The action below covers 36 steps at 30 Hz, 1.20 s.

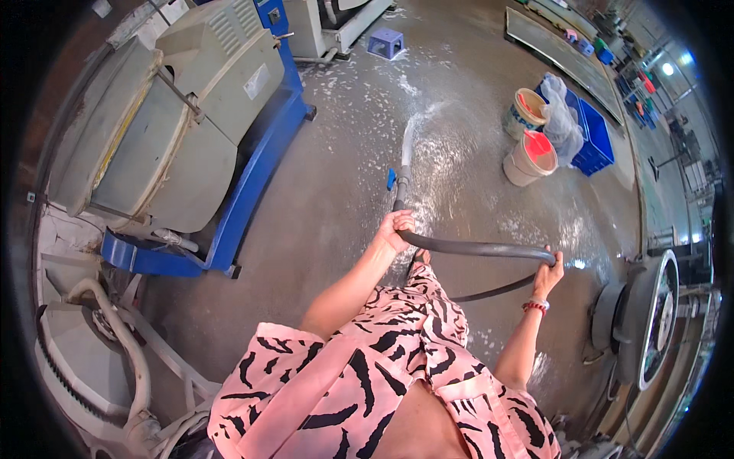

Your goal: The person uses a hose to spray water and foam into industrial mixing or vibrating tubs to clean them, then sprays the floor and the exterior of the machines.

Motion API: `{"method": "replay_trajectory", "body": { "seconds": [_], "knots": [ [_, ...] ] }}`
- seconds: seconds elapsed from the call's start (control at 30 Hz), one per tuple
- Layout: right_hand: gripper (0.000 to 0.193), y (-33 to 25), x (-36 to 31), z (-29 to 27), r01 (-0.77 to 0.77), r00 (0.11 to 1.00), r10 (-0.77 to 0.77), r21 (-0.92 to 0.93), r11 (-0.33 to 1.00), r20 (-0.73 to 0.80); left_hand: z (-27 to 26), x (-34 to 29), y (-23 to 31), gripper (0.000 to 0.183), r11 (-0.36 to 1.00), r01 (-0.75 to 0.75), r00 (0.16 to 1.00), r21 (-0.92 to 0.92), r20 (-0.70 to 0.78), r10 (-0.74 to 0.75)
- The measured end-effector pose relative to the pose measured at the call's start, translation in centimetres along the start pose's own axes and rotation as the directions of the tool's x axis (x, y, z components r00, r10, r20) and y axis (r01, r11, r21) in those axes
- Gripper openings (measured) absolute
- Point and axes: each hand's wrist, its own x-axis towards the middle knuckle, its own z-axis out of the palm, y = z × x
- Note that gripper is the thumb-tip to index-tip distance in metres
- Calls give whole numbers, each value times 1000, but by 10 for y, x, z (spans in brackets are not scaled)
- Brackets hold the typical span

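Observation:
A thick dark grey hose (482, 249) runs between my two hands and loops back behind them. My left hand (396, 229) is closed around it just behind its grey nozzle end (403, 183), which carries a valve with a blue lever (391, 179). Water (409, 130) streams from the nozzle away from me and splashes over the wet, foam-flecked floor (344, 153). Farther right, my right hand (549, 274) grips the bend of the hose, with a red bracelet on that wrist.
A big grey machine (172, 153) on a blue frame (264, 164) fills the left. Ahead stands a small purple stool (386, 43). Two buckets (527, 162) with red scoops sit beside blue crates (593, 138) at right. A round fan-like unit (657, 320) stands near my right arm.

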Motion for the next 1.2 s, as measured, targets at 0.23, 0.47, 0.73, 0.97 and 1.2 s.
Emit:
{"method": "replay_trajectory", "body": {
  "seconds": [0.23,0.47,0.73,0.97,1.2],
  "knots": [
    [27,29,174,112,166,986,-165,-39,985,28,66,132,32,32,985,-57,997,-165,44,65],
    [24,12,319,187,201,979,-200,-13,980,31,155,250,53,29,973,-101,983,-207,127,129],
    [20,-16,402,278,156,986,-160,107,982,35,223,297,88,33,956,-58,954,-287,265,138],
    [16,10,401,388,-46,973,-31,327,944,227,268,314,144,33,898,-386,913,-209,49,404],
    [14,39,436,493,-64,977,21,196,979,210,337,348,201,32,812,-550,835,-195,-108,539]
  ]
}}
